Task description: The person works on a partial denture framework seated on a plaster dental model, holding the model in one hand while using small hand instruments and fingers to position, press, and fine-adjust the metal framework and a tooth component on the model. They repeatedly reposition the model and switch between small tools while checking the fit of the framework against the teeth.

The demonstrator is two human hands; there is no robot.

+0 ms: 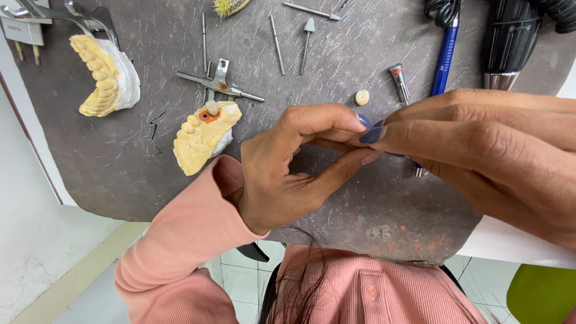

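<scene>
Nearest the camera is the right hand (480,144), large at the right edge, fingers pressed together with purple-painted nails, meeting the fingertips of the left hand (288,165) above the bench. What the fingertips pinch between them is hidden; I cannot tell what it is. The left arm wears a ribbed pink sleeve (180,240).

Beneath the hands lies a dark grey, heavily scratched work mat (360,60), with orange flecks near its close edge. White tiled floor (240,270) shows below it.

On the mat, a yellow dental cast in a metal articulator (102,75) sits far left; a second yellow dental cast (201,138), with an orange-ringed abutment, lies just beside the left wrist. A black handpiece (507,42) and a blue tool (445,57) stand top right. Thin burs (276,51) lie well apart at the top, and a small cream tooth crown (362,97) rests near the fingertips.
</scene>
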